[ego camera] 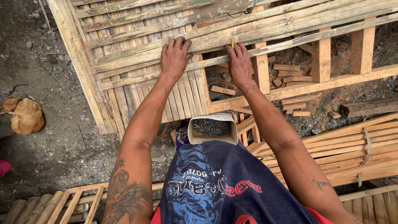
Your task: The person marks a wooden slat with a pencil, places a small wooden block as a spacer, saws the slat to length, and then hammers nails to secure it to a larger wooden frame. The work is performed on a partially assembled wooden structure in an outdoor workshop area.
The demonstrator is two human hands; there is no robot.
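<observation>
Where right hand (240, 64) grips, pencil (232, 45) mostly hidden.

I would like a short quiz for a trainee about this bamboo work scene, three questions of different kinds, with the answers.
1. True or false: the left hand lies flat, palm down, on the bamboo slat panel.
2. Multiple choice: what does the white container near the person's waist hold? A) water B) dark nails C) sand
3. Short answer: what small thing shows at the fingers of the right hand?

Key
1. True.
2. B: a heap of dark nails.
3. A small yellow tip, the yellow object, perhaps a pencil; too little of it shows to be sure. That hand rests on a long horizontal slat over the wooden frame.
</observation>
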